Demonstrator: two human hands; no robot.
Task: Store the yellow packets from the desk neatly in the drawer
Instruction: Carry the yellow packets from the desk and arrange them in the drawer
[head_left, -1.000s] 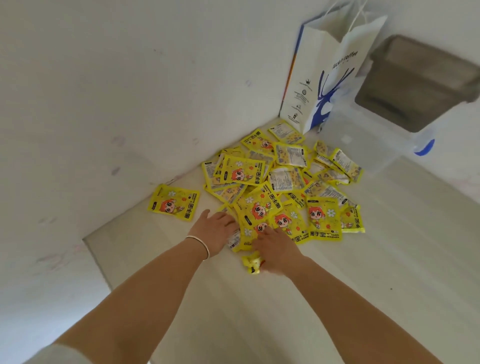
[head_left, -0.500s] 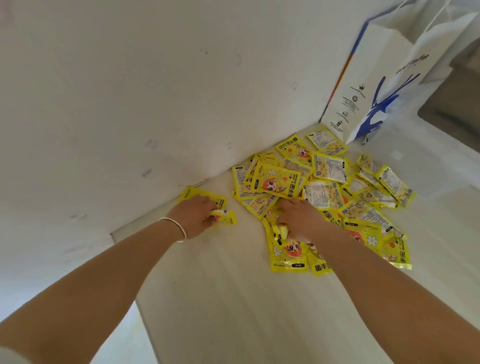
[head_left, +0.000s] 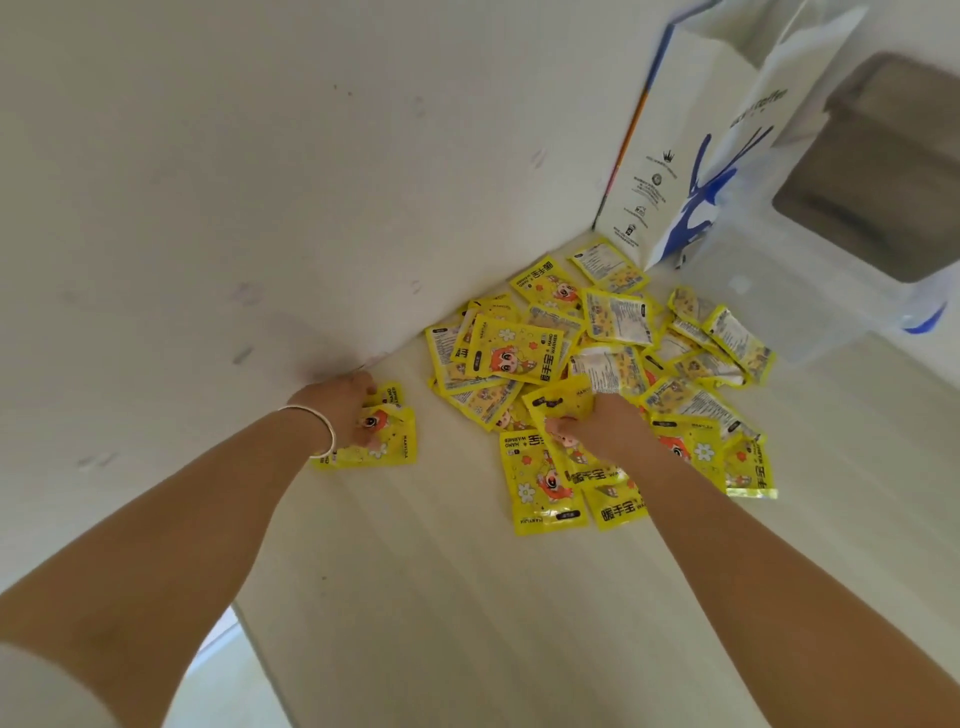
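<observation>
Several yellow packets (head_left: 613, 358) with a cartoon face lie in a loose heap on the pale desk (head_left: 467, 597), close to the wall. My left hand (head_left: 345, 408), with a thin bracelet at the wrist, grips a small stack of yellow packets (head_left: 389, 447) lying apart at the heap's left. My right hand (head_left: 592, 428) pinches a yellow packet (head_left: 563, 402) at the front of the heap, its edge lifted. No drawer is in view.
A white paper bag (head_left: 691, 156) with blue print stands at the back against the wall. A clear plastic bin (head_left: 769, 296) with a blue handle sits to its right, touching the heap. The desk's left edge (head_left: 244, 623) runs under my left forearm.
My left hand has slid over to the lone packet at the left and now grips a small stack there. My right hand has taken hold of another packet. The camera has turned left.
</observation>
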